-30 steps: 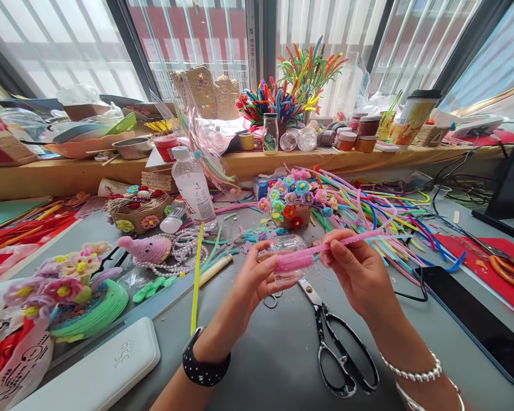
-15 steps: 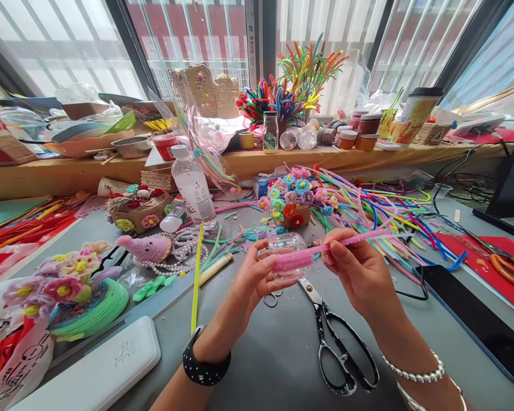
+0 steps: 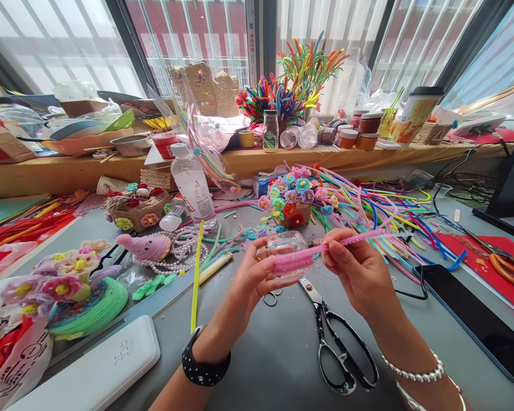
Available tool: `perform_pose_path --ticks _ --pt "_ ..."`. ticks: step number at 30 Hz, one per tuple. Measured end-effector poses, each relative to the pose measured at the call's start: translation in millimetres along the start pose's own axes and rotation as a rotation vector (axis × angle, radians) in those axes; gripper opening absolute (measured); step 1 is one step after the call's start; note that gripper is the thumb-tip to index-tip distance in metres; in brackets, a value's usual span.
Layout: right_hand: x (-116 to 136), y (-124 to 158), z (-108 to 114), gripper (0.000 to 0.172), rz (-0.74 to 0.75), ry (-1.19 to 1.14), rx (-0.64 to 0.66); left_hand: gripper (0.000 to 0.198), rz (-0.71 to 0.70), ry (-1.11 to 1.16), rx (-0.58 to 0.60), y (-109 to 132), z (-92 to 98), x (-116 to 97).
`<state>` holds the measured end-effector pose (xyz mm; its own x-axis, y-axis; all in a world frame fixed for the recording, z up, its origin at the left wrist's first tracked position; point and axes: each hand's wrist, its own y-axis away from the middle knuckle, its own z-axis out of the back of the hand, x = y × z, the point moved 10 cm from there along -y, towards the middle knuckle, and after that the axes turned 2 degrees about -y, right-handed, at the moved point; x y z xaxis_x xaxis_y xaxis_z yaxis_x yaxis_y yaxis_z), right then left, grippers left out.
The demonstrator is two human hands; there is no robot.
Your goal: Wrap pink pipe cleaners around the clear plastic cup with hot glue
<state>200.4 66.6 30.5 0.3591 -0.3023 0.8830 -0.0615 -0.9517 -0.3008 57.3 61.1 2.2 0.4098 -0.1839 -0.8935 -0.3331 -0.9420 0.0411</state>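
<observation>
My left hand (image 3: pixel 259 265) is closed around a small clear jar (image 3: pixel 288 242), tilted on its side above the table. Pink pipe cleaner (image 3: pixel 293 261) is wound in several rows around the jar's lower part. From the jar, the free length runs up to the right into my right hand (image 3: pixel 353 260), whose thumb and fingers pinch it. Beyond that pinch, a fuzzy pink end (image 3: pixel 368 235) and a thin pale strip stick out. Black-handled scissors (image 3: pixel 342 348) lie on the table below my hands, blades pointing away from me.
Behind my hands stands a basket of fuzzy flowers (image 3: pixel 295 200), beside a heap of colourful pipe cleaners (image 3: pixel 389 200). A phone (image 3: pixel 471 319) lies at right, a white power bank (image 3: pixel 98 365) at left. A clear bottle (image 3: pixel 192 185) stands near a pink pearl-trimmed figure (image 3: pixel 145 251).
</observation>
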Motion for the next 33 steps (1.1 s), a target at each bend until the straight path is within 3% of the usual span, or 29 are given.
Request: perform_pose_path --ticks 33 --pt "-0.5 0.7 0.4 0.014 -0.01 0.037 -0.012 0.044 -0.063 -0.009 -0.016 3.3 -2.4 -7.3"
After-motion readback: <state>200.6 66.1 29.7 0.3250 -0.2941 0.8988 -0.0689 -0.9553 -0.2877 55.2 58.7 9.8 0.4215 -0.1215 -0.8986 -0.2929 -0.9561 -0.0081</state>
